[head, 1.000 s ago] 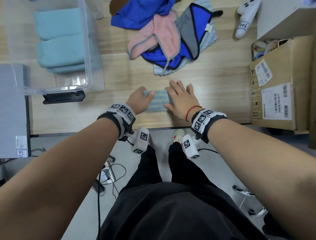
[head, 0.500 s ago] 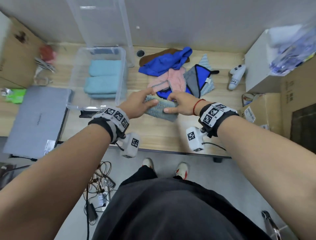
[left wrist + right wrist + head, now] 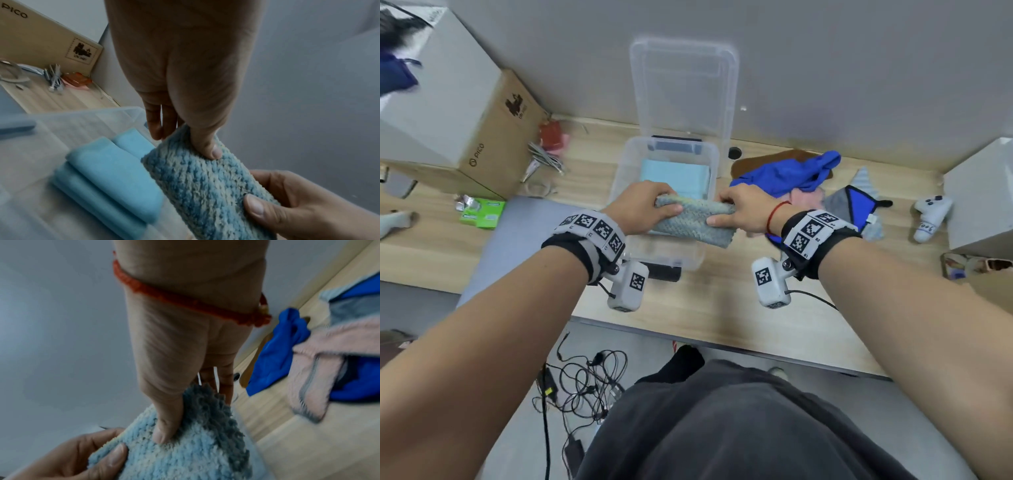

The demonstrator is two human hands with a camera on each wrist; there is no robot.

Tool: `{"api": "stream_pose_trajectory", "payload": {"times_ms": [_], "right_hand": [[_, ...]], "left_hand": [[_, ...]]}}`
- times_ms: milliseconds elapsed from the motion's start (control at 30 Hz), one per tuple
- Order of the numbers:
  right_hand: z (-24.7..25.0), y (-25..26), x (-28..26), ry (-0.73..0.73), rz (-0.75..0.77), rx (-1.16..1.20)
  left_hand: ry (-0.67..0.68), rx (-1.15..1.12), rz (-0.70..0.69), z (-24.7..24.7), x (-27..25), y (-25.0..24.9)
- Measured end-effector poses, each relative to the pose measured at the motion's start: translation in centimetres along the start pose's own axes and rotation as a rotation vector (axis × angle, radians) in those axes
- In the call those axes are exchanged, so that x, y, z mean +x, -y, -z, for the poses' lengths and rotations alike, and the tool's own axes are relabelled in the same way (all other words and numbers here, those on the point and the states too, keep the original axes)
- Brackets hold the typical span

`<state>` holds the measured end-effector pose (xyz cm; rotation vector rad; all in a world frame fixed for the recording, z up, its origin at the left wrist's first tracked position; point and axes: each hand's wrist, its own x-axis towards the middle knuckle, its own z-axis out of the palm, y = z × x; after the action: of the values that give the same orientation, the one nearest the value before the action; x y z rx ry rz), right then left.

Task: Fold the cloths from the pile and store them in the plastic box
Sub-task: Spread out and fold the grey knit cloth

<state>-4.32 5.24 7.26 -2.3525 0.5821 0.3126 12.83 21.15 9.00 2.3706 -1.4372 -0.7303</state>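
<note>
A folded fluffy blue-and-white cloth (image 3: 693, 221) hangs in the air over the clear plastic box (image 3: 619, 178), held at both ends. My left hand (image 3: 645, 205) pinches its left end, thumb on top (image 3: 205, 146). My right hand (image 3: 743, 212) pinches the right end the same way (image 3: 164, 421). Inside the box lie folded light blue cloths (image 3: 107, 177). The pile of unfolded cloths (image 3: 804, 185), blue, pink and grey, sits on the table right of the box.
The box lid (image 3: 683, 89) leans upright against the wall behind the box. A closed laptop (image 3: 524, 233) lies left of the box, with cardboard boxes (image 3: 482, 137) beyond it. A white controller (image 3: 929, 216) and white box (image 3: 979, 195) stand at the right.
Both hands lifted the folded cloth off the table's front edge and carried it left and away, so it now hangs over the open box.
</note>
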Motion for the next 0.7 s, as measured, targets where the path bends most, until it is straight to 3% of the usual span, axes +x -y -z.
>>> {"api": "stream_pose_trajectory", "payload": {"times_ms": [167, 333, 467, 700], "right_hand": [[-3.7, 3.5, 6.0, -0.024, -0.037, -0.119], [-7.2, 5.2, 9.4, 0.054, -0.121, -0.261], [-8.8, 5.3, 10.6, 0.174, -0.162, -0.344], [-10.5, 4.8, 11.9, 0.345, -0.148, -0.471]], "left_hand": [[0.135, 0.159, 0.003, 1.8, 2.0, 6.9], [0.315, 0.358, -0.084, 0.7, 3.7, 10.4], [0.481, 0.485, -0.140, -1.1, 4.4, 11.9], [0.636, 0.648, -0.188, -3.2, 5.5, 12.2]]}}
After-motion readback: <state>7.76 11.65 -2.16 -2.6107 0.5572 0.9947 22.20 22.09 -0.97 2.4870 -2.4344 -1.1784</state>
